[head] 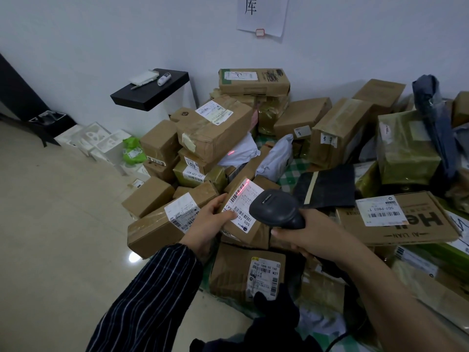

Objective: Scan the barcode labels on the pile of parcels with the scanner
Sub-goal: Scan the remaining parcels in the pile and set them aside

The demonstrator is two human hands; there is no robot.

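The right hand (pixel 303 237) grips the black scanner (pixel 275 208). The left hand (pixel 208 223) holds a small brown parcel (pixel 256 233), thumb on its white label (pixel 241 203). A red line (pixel 242 189) glows across the label. Behind, the pile of parcels (pixel 215 130) covers the floor (pixel 50 224) up to the wall (pixel 101 47).

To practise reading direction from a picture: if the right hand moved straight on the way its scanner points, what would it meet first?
Most likely the white label on the parcel that the left hand holds: the scanner in the right hand casts its red line there. Depth is unclear.
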